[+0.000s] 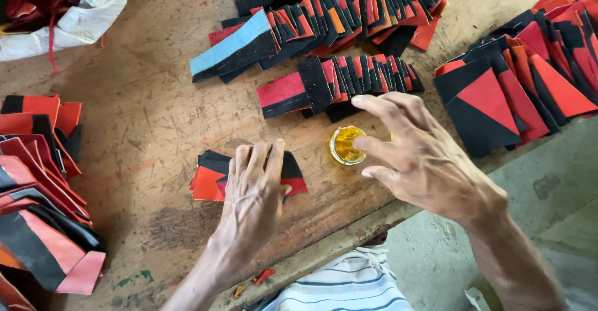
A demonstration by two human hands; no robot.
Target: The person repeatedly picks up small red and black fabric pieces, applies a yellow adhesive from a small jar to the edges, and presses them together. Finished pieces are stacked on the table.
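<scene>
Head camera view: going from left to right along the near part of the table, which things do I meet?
Stack of red and black pieces → left hand → small jar of yellow glue → right hand → black piece with a red triangle.

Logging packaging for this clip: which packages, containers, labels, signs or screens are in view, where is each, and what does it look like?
No labels, signs or screens show.
White sack: top left corner of the table, crumpled, open, holding red and black pieces.
Small glass jar: on the wooden table, beside the right hand, round, clear, with yellow contents.
Left hand: presses flat on a red and black piece, no package.
</scene>
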